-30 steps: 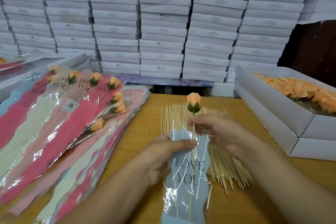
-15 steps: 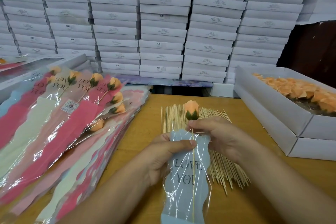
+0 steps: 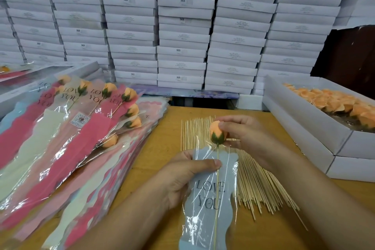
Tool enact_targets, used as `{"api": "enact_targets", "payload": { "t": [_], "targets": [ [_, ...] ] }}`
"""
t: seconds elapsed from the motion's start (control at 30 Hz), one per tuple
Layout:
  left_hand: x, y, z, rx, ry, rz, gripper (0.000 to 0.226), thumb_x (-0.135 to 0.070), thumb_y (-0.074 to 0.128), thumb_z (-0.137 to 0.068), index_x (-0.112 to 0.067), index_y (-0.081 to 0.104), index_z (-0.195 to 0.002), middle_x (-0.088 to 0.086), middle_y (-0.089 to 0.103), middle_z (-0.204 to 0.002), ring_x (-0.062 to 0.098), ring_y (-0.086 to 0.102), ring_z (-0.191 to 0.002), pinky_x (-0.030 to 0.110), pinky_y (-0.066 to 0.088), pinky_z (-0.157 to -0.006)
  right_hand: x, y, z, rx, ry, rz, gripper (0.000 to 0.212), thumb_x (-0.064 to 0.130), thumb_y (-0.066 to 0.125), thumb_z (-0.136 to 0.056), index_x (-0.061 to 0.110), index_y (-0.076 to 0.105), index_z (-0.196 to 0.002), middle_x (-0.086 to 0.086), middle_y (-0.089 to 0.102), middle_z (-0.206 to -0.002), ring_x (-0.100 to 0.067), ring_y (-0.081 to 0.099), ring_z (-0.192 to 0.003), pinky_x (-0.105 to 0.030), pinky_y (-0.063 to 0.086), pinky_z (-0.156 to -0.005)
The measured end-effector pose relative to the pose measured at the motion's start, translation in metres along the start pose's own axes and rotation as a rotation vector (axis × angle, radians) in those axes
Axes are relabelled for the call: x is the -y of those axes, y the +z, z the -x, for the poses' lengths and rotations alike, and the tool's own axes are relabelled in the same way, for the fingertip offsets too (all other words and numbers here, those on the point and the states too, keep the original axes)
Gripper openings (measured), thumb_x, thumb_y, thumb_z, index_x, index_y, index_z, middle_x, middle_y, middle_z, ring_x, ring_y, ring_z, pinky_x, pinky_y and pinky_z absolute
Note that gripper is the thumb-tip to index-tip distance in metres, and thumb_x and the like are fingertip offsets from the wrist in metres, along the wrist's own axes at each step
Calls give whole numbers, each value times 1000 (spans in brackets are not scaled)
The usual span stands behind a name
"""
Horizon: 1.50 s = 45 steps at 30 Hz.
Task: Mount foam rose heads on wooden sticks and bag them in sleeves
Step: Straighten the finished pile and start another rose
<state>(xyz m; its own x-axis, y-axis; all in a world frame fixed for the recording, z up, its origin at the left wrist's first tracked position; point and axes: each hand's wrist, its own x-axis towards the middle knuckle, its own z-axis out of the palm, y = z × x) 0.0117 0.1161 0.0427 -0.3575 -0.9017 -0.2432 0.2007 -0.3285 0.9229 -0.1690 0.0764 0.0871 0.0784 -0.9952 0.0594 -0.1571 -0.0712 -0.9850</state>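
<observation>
Both hands work at lower centre of the frame. Left hand point(image 3: 182, 176) grips the upper part of a pale blue sleeve point(image 3: 211, 199), thumb pressed across its front near the mouth; right hand point(image 3: 241, 138) pinches a peach rose head point(image 3: 217, 133) between fingertips and thumb. That head already sits on a wooden stick point(image 3: 216, 199), which runs down inside the sleeve past the "LOVE YOU" lettering. The head itself stands just above the sleeve mouth, so this piece appears mounted and nearly bagged; seating the head inside is judged to remain.

Finished, bagged roses point(image 3: 85, 115) lie fanned at left on a stack of coloured sleeves point(image 3: 60, 168), a fair batch done. Loose sticks point(image 3: 255, 184) spread beneath and to the right of the hands, and an open white box point(image 3: 300, 128) at right holds many unmounted rose heads point(image 3: 332, 101), so much work seems left.

Bare table point(image 3: 166, 148) shows between the sleeve stack and the sticks, and again at lower right below the box. Room is tight sideways: the stack edge lies near the left hand, the box wall near the right forearm. Stacked white cartons point(image 3: 182, 26) close off the far side across the upper frame.
</observation>
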Motion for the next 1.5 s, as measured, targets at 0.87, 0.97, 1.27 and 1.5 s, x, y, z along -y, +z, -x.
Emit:
{"api": "enact_targets", "payload": {
  "t": [0.87,0.97,1.27,1.5],
  "targets": [
    [-5,-8,-8,-23,6,111,14,-18,82,-72,-11,81,-84,16,76,-88,21,72,-65,27,57,-54,-11,17,7,51,51,149,21,23,60,-95,23,81,-91,10,77,-95,-15,71,-95,-38,55,-91],
    [-5,-9,-8,-27,11,112,6,-21,83,-66,-19,79,-63,12,77,-80,20,72,-62,27,57,-52,-11,18,7,87,22,185,21,26,59,-95,27,80,-93,19,75,-96,-5,69,-94,-31,52,-90],
    [-6,-12,-11,-74,1,100,47,-22,82,-69,-7,68,-111,16,76,-99,22,73,-71,29,57,-59,-8,17,11,125,-8,204,22,39,60,-94,31,71,-112,13,75,-93,0,68,-91,-28,49,-85],
    [-7,-11,-10,-117,-6,145,56,-7,78,-77,-8,57,-130,19,75,-104,31,74,-81,39,62,-67,-3,16,16,226,38,209,35,17,71,-88,28,61,-120,1,78,-91,-9,73,-90,-24,47,-80]
  ]
}}
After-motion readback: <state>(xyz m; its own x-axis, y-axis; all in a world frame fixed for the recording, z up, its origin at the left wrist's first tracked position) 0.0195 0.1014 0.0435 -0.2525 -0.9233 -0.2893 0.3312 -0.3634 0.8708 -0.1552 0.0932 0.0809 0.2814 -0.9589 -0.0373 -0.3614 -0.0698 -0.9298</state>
